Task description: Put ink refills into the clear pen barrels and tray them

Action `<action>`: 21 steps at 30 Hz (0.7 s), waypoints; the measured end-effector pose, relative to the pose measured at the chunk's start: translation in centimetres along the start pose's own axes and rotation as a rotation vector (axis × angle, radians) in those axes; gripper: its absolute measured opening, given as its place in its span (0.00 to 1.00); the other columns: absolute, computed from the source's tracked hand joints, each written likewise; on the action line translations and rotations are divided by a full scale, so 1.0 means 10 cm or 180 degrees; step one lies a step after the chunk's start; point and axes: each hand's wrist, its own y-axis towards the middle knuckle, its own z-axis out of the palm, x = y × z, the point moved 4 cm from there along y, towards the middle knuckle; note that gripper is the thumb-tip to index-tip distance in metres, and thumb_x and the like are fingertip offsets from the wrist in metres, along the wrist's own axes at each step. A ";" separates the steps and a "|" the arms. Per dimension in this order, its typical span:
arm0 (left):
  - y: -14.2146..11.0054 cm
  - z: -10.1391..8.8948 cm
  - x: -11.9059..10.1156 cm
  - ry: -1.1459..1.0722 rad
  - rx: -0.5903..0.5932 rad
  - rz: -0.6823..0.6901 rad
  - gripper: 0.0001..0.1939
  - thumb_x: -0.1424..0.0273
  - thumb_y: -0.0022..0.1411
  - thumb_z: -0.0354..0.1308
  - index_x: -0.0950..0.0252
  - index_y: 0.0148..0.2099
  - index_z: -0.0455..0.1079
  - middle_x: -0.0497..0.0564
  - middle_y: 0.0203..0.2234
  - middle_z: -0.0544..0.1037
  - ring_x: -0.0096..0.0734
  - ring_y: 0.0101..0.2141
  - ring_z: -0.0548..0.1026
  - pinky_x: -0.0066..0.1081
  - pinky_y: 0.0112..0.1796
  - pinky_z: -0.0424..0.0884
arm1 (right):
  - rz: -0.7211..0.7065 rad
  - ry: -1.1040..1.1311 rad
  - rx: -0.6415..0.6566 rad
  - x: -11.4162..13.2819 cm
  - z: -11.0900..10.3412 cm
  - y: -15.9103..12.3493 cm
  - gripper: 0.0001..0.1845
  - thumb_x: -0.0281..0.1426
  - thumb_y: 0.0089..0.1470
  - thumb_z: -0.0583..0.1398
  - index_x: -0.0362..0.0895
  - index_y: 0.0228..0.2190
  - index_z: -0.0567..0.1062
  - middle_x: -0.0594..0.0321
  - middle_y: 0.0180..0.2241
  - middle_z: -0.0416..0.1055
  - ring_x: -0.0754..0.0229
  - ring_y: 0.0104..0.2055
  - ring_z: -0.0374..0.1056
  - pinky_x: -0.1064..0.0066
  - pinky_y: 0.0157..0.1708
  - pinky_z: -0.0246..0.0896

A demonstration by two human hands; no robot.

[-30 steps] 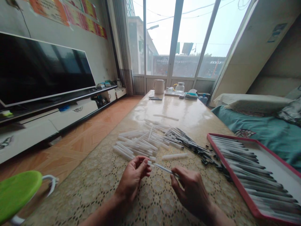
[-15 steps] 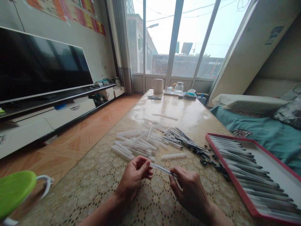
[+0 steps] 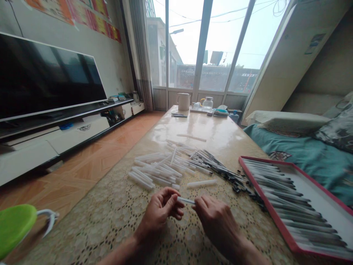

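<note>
Between my hands, above the patterned tabletop, a slim pale pen [image 3: 186, 200] lies nearly level. My left hand [image 3: 161, 208] pinches its left end between thumb and fingers. The right end is gripped by my right hand [image 3: 217, 217], whose curled fingers hide that tip. Just beyond my left hand is a pile of translucent white pen barrels [image 3: 157, 168]. A single barrel [image 3: 202, 183] lies apart, beyond the gap between my hands. Thin dark refills [image 3: 211, 162] fan out to the right of the pile, with small black caps [image 3: 242, 187] scattered near them.
A red-rimmed box [image 3: 278, 217] at the right holds a row of many pens with dark ends. At the table's far end stand a beige jug [image 3: 183, 101], a glass jar [image 3: 207, 103] and a teal-topped packet [image 3: 221, 112]. A green stool [image 3: 16, 226] is at the lower left.
My right hand has moved left toward my left hand, so less of the pen shows between them. The view has shifted slightly.
</note>
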 end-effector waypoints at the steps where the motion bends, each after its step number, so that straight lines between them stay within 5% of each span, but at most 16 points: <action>1: 0.00 0.00 0.00 0.0026 -0.0003 0.0019 0.16 0.59 0.52 0.62 0.67 0.34 0.66 0.49 0.20 0.77 0.28 0.19 0.74 0.27 0.22 0.71 | -0.0006 0.0022 -0.0012 0.01 0.01 0.00 0.09 0.28 0.59 0.53 0.45 0.26 0.66 0.65 0.22 0.67 0.61 0.23 0.62 0.71 0.23 0.41; 6: -0.01 0.02 -0.01 0.0102 -0.0023 0.0197 0.15 0.59 0.50 0.64 0.66 0.32 0.68 0.47 0.18 0.76 0.26 0.17 0.72 0.25 0.18 0.68 | 0.0271 0.0465 0.0207 0.00 0.08 -0.04 0.12 0.30 0.61 0.49 0.45 0.26 0.67 0.66 0.20 0.68 0.65 0.19 0.61 0.72 0.20 0.39; 14: -0.04 0.08 -0.01 0.0281 0.0109 0.0247 0.14 0.60 0.51 0.63 0.66 0.32 0.69 0.47 0.18 0.75 0.27 0.17 0.72 0.26 0.19 0.68 | 0.0843 0.2367 0.0855 -0.12 0.11 -0.04 0.21 0.36 0.61 0.49 0.43 0.21 0.72 0.67 0.19 0.68 0.67 0.22 0.62 0.78 0.23 0.52; 17: 0.00 0.08 0.04 0.0218 0.0243 0.0149 0.14 0.61 0.53 0.62 0.66 0.36 0.70 0.48 0.19 0.76 0.28 0.19 0.74 0.27 0.21 0.70 | 0.0899 0.2128 0.0863 -0.17 0.06 -0.02 0.19 0.36 0.60 0.50 0.43 0.22 0.72 0.68 0.18 0.67 0.67 0.22 0.61 0.77 0.23 0.51; 21: 0.04 0.05 0.02 0.0220 0.0051 0.0064 0.31 0.58 0.52 0.63 0.67 0.54 0.61 0.50 0.24 0.78 0.31 0.21 0.75 0.28 0.21 0.71 | 0.0918 0.1586 0.0624 -0.29 -0.17 0.01 0.13 0.34 0.60 0.49 0.45 0.32 0.72 0.67 0.22 0.69 0.65 0.24 0.63 0.75 0.24 0.51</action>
